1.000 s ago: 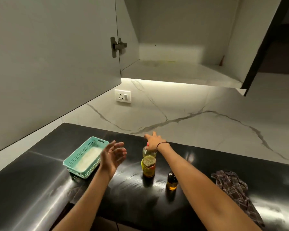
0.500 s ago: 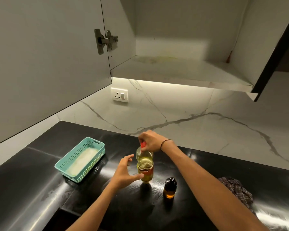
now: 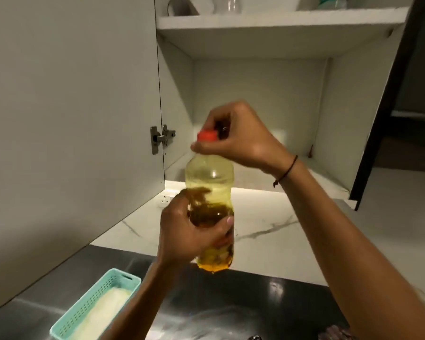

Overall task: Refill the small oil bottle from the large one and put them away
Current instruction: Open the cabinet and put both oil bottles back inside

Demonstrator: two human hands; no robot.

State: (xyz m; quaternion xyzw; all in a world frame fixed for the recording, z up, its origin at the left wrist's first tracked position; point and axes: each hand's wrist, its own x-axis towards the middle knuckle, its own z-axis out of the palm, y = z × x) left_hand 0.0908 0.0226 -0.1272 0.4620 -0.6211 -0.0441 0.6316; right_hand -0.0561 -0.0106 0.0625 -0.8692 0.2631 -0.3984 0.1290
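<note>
Hands clamp the large bottle [image 3: 209, 182] upright in the air above the counter [image 3: 268, 298], before an open cabinet [image 3: 255, 94]: left hand [image 3: 194, 231] around its lower body, right hand [image 3: 236, 136] gripping the red cap [image 3: 207, 135].

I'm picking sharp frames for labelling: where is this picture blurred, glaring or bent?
Head view: left hand and large oil bottle smeared by motion; right hand on the red cap sharper; under-cabinet light glares off the black counter; wide lens bows the cabinet door.
</note>
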